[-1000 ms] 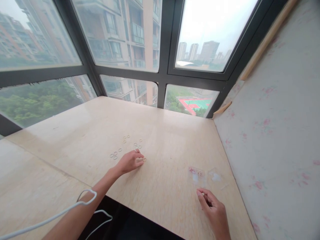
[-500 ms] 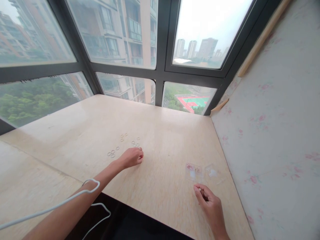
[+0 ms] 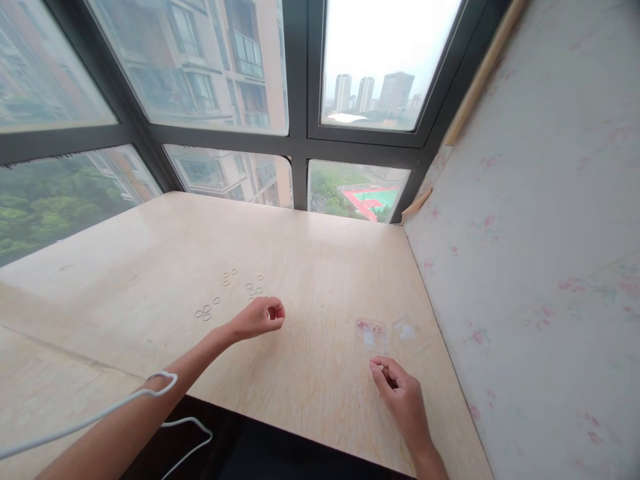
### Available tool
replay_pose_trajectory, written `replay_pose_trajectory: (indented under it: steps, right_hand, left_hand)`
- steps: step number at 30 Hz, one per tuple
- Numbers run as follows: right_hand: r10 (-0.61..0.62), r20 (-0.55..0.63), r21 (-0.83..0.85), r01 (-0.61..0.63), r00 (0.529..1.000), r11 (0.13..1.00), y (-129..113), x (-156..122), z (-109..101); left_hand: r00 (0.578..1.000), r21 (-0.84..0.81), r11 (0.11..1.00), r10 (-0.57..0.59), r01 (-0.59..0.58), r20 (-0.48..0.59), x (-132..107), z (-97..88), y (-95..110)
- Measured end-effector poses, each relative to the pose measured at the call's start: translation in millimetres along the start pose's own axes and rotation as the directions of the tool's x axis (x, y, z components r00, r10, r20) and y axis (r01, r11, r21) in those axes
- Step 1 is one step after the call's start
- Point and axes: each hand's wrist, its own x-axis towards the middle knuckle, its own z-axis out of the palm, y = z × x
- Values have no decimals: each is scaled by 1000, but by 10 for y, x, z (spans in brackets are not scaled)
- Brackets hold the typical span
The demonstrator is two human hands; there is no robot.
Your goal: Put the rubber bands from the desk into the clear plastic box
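Observation:
My left hand (image 3: pixel 260 316) is over the table, just right of and nearer than a scatter of thin metal-looking rings (image 3: pixel 207 309). Its thumb and fingertips meet in a pinch, and anything between them is too small to make out. At the lower right my right hand (image 3: pixel 400 393) is curled, with thumb and forefinger together; whatever it pinches cannot be made out. Just beyond it lies a small clear plastic box (image 3: pixel 371 341) with pinkish bits in its far compartments. Beside the box, to the right, rests a clear piece like a lid (image 3: pixel 407 331).
The pale marbled tabletop (image 3: pixel 320 387) reaches the dark window frame (image 3: pixel 299 170) at the back. A flowered wall (image 3: pixel 540 267) bounds the right side. A white cable (image 3: pixel 100 417) crosses my left forearm. The table's near edge borders a dark space.
My left hand has moved right, away from the rings, and its fingers now form a rounder pinch. The right hand keeps its place near the box. The whole view has turned slightly right.

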Motion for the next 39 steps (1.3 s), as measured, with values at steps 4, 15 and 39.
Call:
replay_pose_trajectory:
  steps: [4,15,39]
  right_hand:
    - [-11,0,-1,11,1000,1000,-34,15,-4]
    - [-17,-7,6,17,1000,1000,-81,16,-16]
    - [10,-15,-14,-10,1000,1000,-53,14,-15]
  left_hand:
    - [999,-195,981,-11,2,-43,75,226,200]
    - [999,-547,837,-5,-19,-43,327,812,794]
    - [966,-220,961,115,-167,-233,259,987,434]
